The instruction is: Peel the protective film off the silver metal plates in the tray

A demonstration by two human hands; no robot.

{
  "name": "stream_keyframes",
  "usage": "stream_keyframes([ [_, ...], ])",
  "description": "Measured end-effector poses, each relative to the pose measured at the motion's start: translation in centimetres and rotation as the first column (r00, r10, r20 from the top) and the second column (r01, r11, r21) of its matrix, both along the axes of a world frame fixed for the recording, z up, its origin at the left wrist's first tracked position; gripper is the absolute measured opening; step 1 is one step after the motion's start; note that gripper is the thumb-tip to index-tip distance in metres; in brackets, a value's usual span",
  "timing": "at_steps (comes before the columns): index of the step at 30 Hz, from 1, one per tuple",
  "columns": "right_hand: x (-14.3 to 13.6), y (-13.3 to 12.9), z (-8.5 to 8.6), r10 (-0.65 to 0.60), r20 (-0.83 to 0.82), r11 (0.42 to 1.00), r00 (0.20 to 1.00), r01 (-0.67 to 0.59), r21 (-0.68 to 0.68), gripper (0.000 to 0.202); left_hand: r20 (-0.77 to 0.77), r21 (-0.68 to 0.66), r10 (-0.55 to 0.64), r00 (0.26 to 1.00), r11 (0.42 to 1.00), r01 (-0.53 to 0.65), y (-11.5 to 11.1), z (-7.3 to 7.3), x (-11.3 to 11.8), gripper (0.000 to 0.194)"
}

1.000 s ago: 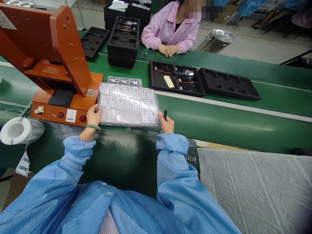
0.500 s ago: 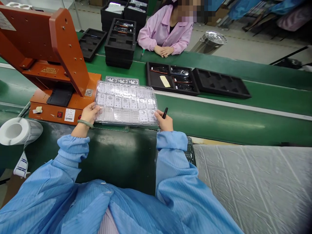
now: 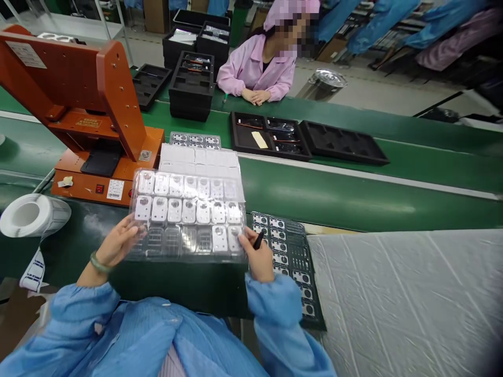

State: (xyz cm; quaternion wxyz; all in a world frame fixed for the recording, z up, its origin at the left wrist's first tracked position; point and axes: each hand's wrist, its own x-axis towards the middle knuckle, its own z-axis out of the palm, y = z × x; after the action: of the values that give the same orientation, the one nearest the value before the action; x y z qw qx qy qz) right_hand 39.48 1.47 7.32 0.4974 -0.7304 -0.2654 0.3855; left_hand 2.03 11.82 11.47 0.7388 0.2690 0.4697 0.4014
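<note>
A clear plastic tray (image 3: pixel 188 212) with rows of white-and-silver plates is held up between my hands, tilted over the bench edge. My left hand (image 3: pixel 118 243) grips its lower left corner. At the lower right corner my right hand (image 3: pixel 259 256) pinches the tray, with a black pen (image 3: pixel 258 240) also held in its fingers. Several pockets in the tray's bottom row hold no plates. Behind the tray lies a white sectioned sheet or tray (image 3: pixel 200 157). To the right, partly under my right sleeve, is a dark tray (image 3: pixel 294 251) of similar plates.
An orange machine (image 3: pixel 106 178) stands at the left, near a roll of labels (image 3: pixel 27 214). Black trays (image 3: pixel 341 141) and a black stack (image 3: pixel 191 97) are across the bench. A person in pink (image 3: pixel 259 68) sits opposite. Grey sheeting (image 3: pixel 401 293) covers the right side.
My hands have brought the clear tray down toward me, uncovering the white sheet or tray behind it. More of the dark tray at the right shows. The camera view has shifted slightly.
</note>
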Motion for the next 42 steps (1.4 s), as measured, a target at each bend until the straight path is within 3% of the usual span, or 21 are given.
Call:
stream_keyframes([
  [6, -3.8, -6.9, -0.4, -0.017, -0.044, 0.996, 0.999, 0.014, -0.084, 0.054, -0.069, -0.160, 0.023, 0.997, 0.986, -0.034, -6.7, -1.0, -3.4, 0.045],
  [9, -5.2, -8.7, -1.4, -0.026, -0.071, 0.995, 0.997, 0.019, -0.099, 0.051, -0.094, -0.204, -0.004, 0.996, 0.979, -0.015, -8.8, -2.1, -4.7, 0.054],
  [12, -6.3, -9.7, -3.5, -0.039, -0.075, 0.994, 0.996, 0.031, -0.107, 0.050, -0.123, -0.220, -0.042, 0.992, 0.975, 0.014, -9.8, -4.0, -5.9, 0.062],
  [18, -7.9, -9.9, -8.8, -0.025, -0.054, 0.995, 0.998, 0.019, -0.102, 0.053, -0.059, -0.247, -0.061, 0.996, 0.968, 0.045, -10.1, -9.2, -7.3, 0.074],
  [22, -7.7, -9.3, -10.4, 0.022, -0.030, 0.997, 0.999, -0.024, -0.079, 0.059, -0.038, -0.196, -0.053, 0.998, 0.980, 0.045, -9.7, -11.4, -7.3, 0.079],
  [28, -6.2, -8.5, -11.1, 0.134, -0.019, 0.991, 0.991, -0.134, -0.007, 0.060, -0.064, -0.079, -0.078, 0.995, 0.994, 0.073, -9.1, -12.6, -7.4, 0.074],
  [34, -5.9, -7.5, -10.8, 0.207, -0.074, 0.977, 0.976, -0.202, 0.070, 0.068, 0.030, 0.038, -0.105, 0.994, 0.994, 0.104, -8.6, -13.3, -7.4, 0.056],
  [42, -6.6, -6.2, -9.0, 0.363, -0.230, 0.931, 0.903, -0.359, 0.060, 0.044, 0.114, 0.092, -0.035, 0.993, 0.995, 0.024, -7.5, -14.2, -7.5, 0.038],
])
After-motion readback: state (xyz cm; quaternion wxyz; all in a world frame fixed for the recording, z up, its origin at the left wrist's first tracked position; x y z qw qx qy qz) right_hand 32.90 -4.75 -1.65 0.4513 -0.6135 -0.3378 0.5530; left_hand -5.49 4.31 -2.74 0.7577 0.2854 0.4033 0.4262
